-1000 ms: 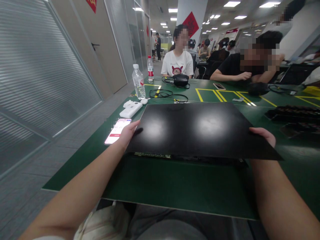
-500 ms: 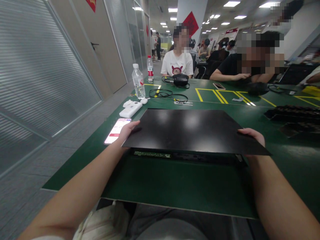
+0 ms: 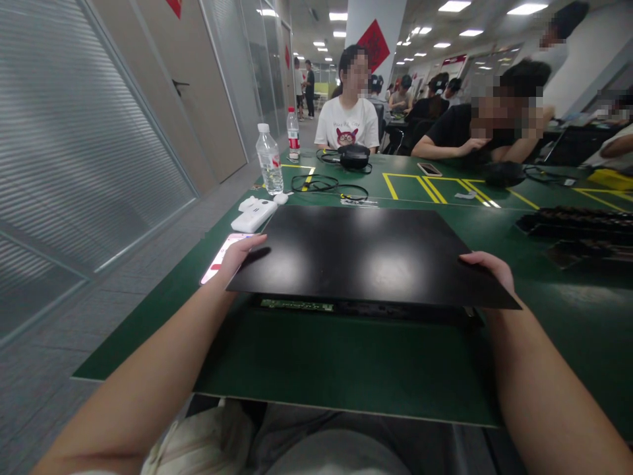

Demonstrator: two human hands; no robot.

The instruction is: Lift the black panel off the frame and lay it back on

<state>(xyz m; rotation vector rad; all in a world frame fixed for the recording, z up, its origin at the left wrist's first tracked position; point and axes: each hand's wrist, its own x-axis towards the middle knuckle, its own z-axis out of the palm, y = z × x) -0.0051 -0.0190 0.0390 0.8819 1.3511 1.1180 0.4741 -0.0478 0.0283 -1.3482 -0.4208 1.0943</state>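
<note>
On the left side of the green worktop [image 3: 346, 359], a phone [image 3: 220, 257] with a lit screen lies flat. The left hand [image 3: 235, 257] is next, partly in front of the phone. Its fingers grip the left edge of a big black panel, with the thumb on top and the rest hidden below. Just past this hand lies a white gadget [image 3: 254, 216], and behind that stands a clear bottle [image 3: 270, 163] with a white cap. The shiny black panel [image 3: 366, 254] is in the middle, held flat between the two hands, over the worktop. Under its near edge, a thin green circuit strip [image 3: 297, 305] peeks out. I cannot tell if the two touch. The right hand [image 3: 496, 272] grips the panel's right edge, thumb on top too. Farther right, some dark parts [image 3: 573, 227] lie on the worktop.
</note>
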